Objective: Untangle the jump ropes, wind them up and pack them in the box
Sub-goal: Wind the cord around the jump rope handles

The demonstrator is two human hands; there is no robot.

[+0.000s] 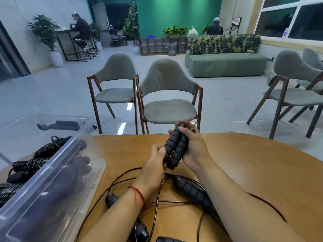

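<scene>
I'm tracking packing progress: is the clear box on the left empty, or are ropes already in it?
Not empty. Through the wall of the clear box, several dark speckled ropes show lying inside it.

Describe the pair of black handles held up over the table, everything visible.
The pair of jump rope handles is two black cylinders, ribbed in rings, matte and foam-like, pressed side by side. They tilt, tops away and rightward, held clear of the wooden table. The right hand wraps the upper half, fingers over the tops; the left hand pinches the lower left side. A small metal fitting shows at the top. Their cord's path cannot be told.
</scene>
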